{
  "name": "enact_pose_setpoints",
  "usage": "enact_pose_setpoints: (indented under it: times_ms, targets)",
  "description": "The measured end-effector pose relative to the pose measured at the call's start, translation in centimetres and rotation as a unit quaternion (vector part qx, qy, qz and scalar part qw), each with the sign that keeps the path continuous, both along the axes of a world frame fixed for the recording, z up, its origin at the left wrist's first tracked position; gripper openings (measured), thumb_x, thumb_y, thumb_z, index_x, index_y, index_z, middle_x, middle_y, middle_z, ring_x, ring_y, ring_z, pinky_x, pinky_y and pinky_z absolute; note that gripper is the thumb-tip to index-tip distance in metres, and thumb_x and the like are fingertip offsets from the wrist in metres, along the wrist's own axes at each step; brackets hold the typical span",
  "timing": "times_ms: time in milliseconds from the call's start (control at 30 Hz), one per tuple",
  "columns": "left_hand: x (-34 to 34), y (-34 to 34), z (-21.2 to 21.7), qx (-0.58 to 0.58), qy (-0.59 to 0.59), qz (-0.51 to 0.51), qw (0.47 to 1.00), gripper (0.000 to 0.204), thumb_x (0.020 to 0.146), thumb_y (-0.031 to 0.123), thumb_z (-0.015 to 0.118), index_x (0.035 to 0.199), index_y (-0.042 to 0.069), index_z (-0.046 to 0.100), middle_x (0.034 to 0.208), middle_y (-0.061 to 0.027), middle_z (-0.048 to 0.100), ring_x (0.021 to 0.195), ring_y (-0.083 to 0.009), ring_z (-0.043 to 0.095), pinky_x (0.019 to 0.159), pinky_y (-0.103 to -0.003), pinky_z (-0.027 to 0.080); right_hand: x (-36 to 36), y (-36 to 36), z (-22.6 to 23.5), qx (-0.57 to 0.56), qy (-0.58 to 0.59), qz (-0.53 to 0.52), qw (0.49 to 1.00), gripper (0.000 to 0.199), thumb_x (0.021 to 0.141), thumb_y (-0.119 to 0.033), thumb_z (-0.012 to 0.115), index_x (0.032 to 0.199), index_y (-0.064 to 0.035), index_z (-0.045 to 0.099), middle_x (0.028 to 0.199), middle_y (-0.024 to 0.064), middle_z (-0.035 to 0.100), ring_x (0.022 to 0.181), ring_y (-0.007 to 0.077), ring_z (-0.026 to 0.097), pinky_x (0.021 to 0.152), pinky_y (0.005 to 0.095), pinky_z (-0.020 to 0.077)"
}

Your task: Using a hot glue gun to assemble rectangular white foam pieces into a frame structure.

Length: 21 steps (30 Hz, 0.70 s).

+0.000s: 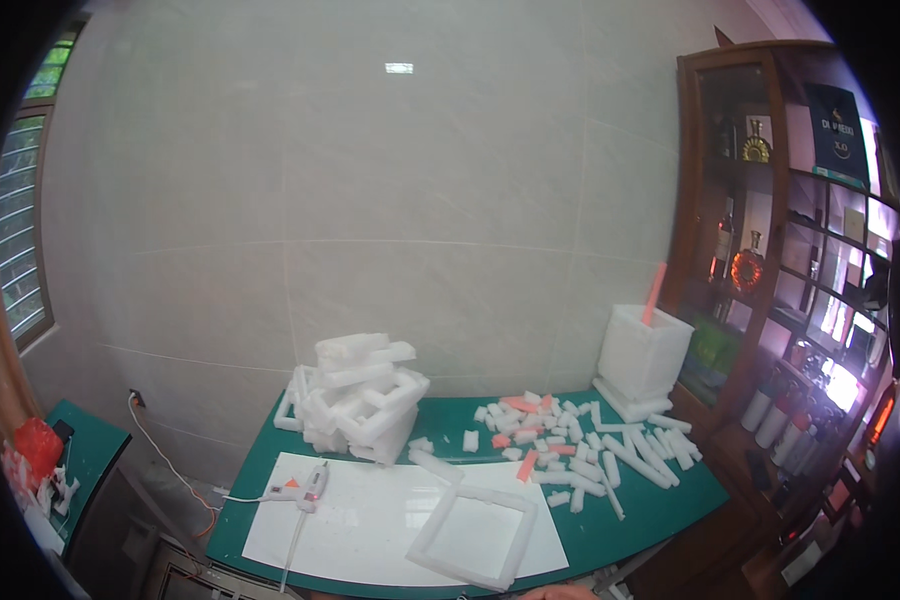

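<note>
A sliver of skin at the lower edge, most likely my right hand [560, 593], shows just below the table's front edge; its fingers are hidden. Closest to it lies a square white foam frame [519, 546], flat on a white board [355, 540], one corner reaching the board's front edge. A loose foam strip [436, 465] touches the frame's far corner. On the board's left part rests a white and red glue gun [315, 486] with a glue stick hanging toward the front edge. My left hand is out of sight.
The green table [232, 520] carries a heap of white foam frames [360, 400] at the back left. Scattered white and pink foam pieces [570, 440] cover the right. A foam box [642, 350] with a pink strip stands behind them, near a wooden cabinet [690, 200].
</note>
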<state>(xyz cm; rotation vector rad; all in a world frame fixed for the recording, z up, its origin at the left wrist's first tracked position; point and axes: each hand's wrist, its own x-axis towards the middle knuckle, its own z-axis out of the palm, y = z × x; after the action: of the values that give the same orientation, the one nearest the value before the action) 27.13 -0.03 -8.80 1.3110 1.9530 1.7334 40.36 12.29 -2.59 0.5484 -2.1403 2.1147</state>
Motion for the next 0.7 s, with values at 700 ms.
enact_pose_setpoints:
  times_ms: [700]
  targets:
    - [6.7, -1.5, 1.1, 0.034, 0.003, -0.120, 0.992, 0.092, 0.071, 0.028, 0.083, 0.142, 0.001, 0.032, 0.127, -0.0216, 0.057, 0.119, -0.0315, 0.056, 0.099, -0.037, 0.044, 7.0, 0.1, -3.2, 0.264, 0.017, -0.348, 0.899, 0.096, 0.064, -0.033, 0.090, 0.135, 0.0033, 0.038, 0.124, 0.0198, 0.057, 0.115, 0.0287, 0.058, 0.101, 0.0373, 0.0430]
